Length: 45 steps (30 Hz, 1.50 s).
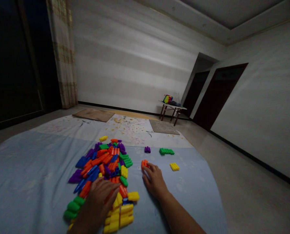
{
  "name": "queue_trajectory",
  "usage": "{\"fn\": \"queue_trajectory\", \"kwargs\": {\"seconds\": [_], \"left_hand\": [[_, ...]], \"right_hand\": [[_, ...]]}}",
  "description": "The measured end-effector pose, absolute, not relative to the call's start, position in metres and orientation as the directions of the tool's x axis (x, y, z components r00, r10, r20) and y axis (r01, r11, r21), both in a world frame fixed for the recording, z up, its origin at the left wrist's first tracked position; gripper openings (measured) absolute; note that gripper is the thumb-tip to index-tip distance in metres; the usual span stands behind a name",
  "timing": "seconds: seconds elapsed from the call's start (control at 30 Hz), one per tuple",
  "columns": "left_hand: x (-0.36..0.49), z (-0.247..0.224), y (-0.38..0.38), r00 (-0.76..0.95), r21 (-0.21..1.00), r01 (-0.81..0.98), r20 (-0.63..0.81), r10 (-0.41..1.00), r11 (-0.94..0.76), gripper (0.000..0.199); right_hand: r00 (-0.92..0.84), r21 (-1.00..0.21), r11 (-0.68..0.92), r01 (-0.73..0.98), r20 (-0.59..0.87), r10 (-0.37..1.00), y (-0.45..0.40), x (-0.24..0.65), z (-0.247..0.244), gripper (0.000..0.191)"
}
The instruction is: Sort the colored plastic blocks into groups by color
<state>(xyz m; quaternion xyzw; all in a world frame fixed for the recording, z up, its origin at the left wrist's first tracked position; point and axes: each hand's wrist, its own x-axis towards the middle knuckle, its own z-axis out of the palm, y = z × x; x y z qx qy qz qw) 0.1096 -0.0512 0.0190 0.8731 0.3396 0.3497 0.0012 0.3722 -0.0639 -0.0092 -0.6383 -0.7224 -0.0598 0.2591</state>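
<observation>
To the right of a pile of bullet-shaped plastic building blocks [113, 159] in orange, blue, purple, green and yellow, my right hand [154, 180] has its fingertips on a small orange block piece [144, 163] lying on the cloth. My left hand [102, 196] rests over the near part of the pile, fingers stretched and thumb apart. Some orange shows beneath its fingers, and the blocks under the palm are hidden. Yellow blocks [119, 216] lie beside that hand, and green ones [73, 208] are at its left.
Apart from the pile lie a purple block piece [147, 149], a green row [166, 151] and a yellow piece [174, 167]. A pale blue cloth [188, 195] covers the surface. Farther off are a brown mat [93, 114], a grey mat [163, 126] and a small table [172, 106] near the wall.
</observation>
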Motion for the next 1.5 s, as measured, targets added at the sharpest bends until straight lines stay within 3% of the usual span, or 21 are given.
{"fn": "queue_trajectory", "kwargs": {"seconds": [0.33, 0.53, 0.73, 1.07, 1.27, 1.4, 1.5], "left_hand": [[0.109, 0.013, -0.048, 0.532, 0.234, 0.576, 0.62, 0.576, -0.783, 0.021], [0.111, 0.015, -0.051, 0.507, 0.276, 0.587, 0.608, 0.611, -0.761, 0.023], [0.104, 0.018, -0.048, 0.505, 0.255, 0.596, 0.618, 0.603, -0.761, 0.023], [0.08, 0.03, -0.037, 0.3, 0.253, 0.706, 0.74, 0.602, -0.662, 0.032], [0.071, 0.041, -0.039, 0.28, 0.25, 0.716, 0.752, 0.596, -0.652, 0.033], [0.061, 0.048, -0.038, 0.203, 0.324, 0.733, 0.735, 0.647, -0.598, 0.037], [0.053, 0.046, -0.032, 0.112, 0.422, 0.75, 0.677, 0.727, -0.509, 0.039]], "right_hand": [[-0.038, -0.253, 0.167, 0.953, 0.449, 0.893, -0.064, 0.37, -0.008, 0.039], [0.032, -0.36, 0.215, 0.908, 0.57, 0.821, -0.064, 0.378, -0.014, 0.033], [0.105, -0.448, 0.21, 0.869, 0.582, 0.806, -0.065, 0.387, -0.014, 0.024], [-0.049, -0.438, 0.36, 0.824, 0.578, 0.815, -0.072, 0.374, -0.004, 0.023], [-0.223, -0.585, 0.422, 0.693, 0.382, 0.897, -0.086, 0.347, 0.023, 0.019], [-0.314, -0.646, 0.412, 0.643, 0.269, 0.911, -0.098, 0.332, 0.042, 0.025], [-0.361, -0.622, 0.439, 0.649, 0.256, 0.897, -0.099, 0.324, 0.045, 0.03]]}}
